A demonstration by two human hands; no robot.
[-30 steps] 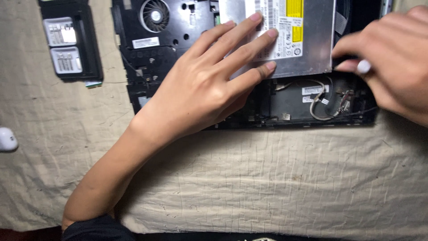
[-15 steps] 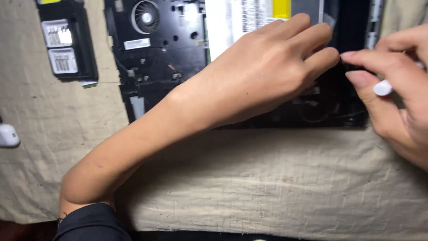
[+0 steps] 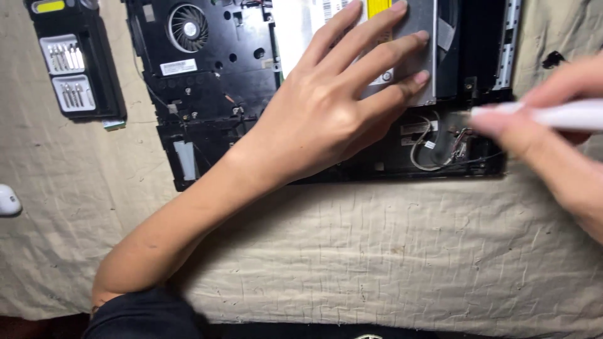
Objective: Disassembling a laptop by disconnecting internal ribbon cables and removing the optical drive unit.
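The left hand (image 3: 333, 113) lies flat and spread, fingers fanned out, pressing on the flat silver metal optical drive (image 3: 411, 37) that sits in the upper middle of the opened black plastic laptop chassis (image 3: 207, 94). The right hand (image 3: 553, 144) comes in from the right edge, its fingers pinched around a slim white pen-shaped tool (image 3: 553, 115) whose tip points toward the small tangle of white and red wires (image 3: 440, 141) at the chassis's lower right corner, just below the drive.

The chassis rests on a wrinkled beige cloth (image 3: 377, 263) covering the worktop, near its far edge. A round grey cooling fan (image 3: 188, 27) shows at the chassis's upper left. Well apart, at the far left corner of the worktop, stands a black plastic case of small screwdriver bits (image 3: 75, 63), and a white rounded object (image 3: 7, 201) sits at the left edge.

The main risk I see is at the wires: the tool tip is close to them, and a slip could snag or tear a thin lead or scratch the board beneath. The right hand is blurred, which suggests quick motion and makes a slip likelier. The flat palm could also flex the thin drive casing if it bears down hard, and the loose cloth may let the chassis slide under sideways pressure.
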